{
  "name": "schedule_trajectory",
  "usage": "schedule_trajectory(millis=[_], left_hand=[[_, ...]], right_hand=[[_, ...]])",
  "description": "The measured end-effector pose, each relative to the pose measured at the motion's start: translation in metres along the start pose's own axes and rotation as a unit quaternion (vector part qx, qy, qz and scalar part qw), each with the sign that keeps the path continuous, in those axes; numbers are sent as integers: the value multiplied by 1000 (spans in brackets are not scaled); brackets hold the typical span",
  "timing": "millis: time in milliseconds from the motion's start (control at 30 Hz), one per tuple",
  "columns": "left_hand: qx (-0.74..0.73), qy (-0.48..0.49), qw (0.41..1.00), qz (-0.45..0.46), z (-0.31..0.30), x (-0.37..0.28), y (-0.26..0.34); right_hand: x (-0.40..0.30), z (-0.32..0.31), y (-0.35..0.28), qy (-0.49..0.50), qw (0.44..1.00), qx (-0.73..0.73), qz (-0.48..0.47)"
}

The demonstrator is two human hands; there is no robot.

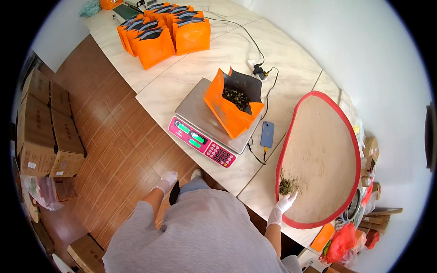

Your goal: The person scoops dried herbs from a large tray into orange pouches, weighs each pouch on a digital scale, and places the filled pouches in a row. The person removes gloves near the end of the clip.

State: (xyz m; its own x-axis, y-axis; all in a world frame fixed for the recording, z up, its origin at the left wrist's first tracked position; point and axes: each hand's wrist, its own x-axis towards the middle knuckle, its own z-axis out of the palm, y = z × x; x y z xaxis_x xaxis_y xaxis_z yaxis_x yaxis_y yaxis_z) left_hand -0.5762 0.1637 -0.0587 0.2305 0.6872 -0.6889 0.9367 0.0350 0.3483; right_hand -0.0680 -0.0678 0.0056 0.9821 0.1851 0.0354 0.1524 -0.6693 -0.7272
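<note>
My right hand, in a white glove, reaches over the near rim of a shallow red-rimmed tray. Its fingers are stretched out beside a small heap of dried, crumbled leaves; nothing shows in its grasp. My left hand, also gloved, hangs at my side above the floor, and its finger pose is unclear. On the steel pan of a pink digital scale stands an orange pouch. The pouch gapes at the top, showing a dark lining and dark dried leaves inside.
Several orange pouches stand in rows at the table's far end. A blue phone on a cable lies between scale and tray. Cords run to a power strip. Cardboard boxes stand on the floor at left; a red plastic bag lies at right.
</note>
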Motion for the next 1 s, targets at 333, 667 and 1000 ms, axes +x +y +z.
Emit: schedule_trajectory(millis=[333,667,1000], left_hand=[[-66,-42,996,-35,-8,29,5],[-91,-64,992,-60,8,67,-33],[-94,-51,993,-48,-8,68,-10]], right_hand=[[-12,-1,-2,-24,953,-301,-11],[-24,-4,-3,-5,952,-302,-51],[-40,-9,18,8,971,-236,-45]])
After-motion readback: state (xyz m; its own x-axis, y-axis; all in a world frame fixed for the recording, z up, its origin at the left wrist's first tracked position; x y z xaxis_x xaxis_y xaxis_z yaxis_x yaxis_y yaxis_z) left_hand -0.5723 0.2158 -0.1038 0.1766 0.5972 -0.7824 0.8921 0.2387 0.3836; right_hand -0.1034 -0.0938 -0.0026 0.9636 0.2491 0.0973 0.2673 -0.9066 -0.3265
